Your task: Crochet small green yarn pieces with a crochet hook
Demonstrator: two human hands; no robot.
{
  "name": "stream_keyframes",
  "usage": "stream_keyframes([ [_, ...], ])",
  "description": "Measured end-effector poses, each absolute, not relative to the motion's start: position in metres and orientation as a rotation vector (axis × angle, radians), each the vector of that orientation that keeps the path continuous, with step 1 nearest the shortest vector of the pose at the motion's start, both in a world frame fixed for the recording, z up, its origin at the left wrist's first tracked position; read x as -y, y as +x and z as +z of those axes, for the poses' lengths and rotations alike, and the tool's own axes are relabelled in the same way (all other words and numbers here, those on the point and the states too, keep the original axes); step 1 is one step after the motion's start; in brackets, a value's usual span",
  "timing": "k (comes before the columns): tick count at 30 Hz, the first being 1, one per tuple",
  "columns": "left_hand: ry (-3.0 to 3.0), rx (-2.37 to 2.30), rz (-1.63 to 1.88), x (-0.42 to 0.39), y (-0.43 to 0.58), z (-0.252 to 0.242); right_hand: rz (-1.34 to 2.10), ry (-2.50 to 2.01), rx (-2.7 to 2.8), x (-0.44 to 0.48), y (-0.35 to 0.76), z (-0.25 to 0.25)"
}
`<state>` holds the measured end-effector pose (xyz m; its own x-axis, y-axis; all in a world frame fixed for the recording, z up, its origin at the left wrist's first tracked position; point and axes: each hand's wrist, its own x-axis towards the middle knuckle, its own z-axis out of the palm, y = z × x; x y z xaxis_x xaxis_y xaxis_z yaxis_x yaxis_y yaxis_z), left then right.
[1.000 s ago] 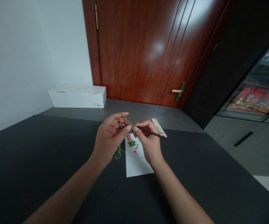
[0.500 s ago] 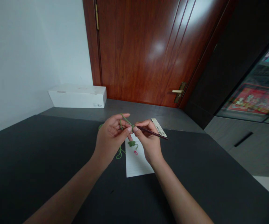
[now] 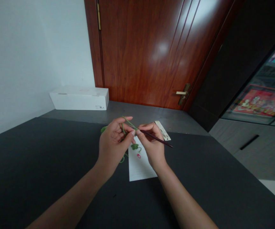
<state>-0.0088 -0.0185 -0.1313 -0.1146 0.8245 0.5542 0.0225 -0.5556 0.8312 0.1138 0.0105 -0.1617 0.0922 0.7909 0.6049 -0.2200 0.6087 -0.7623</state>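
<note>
My left hand [image 3: 115, 136] pinches green yarn [image 3: 127, 121] between thumb and a finger, with a strand looped over its raised index finger. My right hand [image 3: 153, 140] grips a dark crochet hook [image 3: 160, 140], whose tip meets the yarn where both thumbs come together. Fingertips hide the exact stitch there. Just under the hands is a small green crocheted piece [image 3: 134, 146] with a short tail. A pink stitch marker [image 3: 138, 156] shows below it. More green yarn lies behind and beneath my left hand.
A white paper sheet [image 3: 139, 170] lies on the dark table [image 3: 56, 165] under the hands. Beyond my right hand is a pale card [image 3: 162, 130]. A long white box [image 3: 80, 99] stands at the back left, before a wooden door [image 3: 139, 57].
The hook's handle end has tipped slightly downward in my right hand. My left hand has shifted very little, and the loose yarn below it shows less.
</note>
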Motion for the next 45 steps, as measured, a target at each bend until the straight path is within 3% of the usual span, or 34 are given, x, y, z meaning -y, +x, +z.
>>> stream_keyframes([
  [26, 1.845, -1.244, 1.830, 0.017, -0.009, -0.140, 0.825, -0.543, 1.298, -0.015, 0.116, -0.160],
  [45, 1.229, -0.719, 1.601, 0.008, -0.012, -0.134, 1.026, -0.510, 1.150, -0.017, 0.113, -0.167],
])
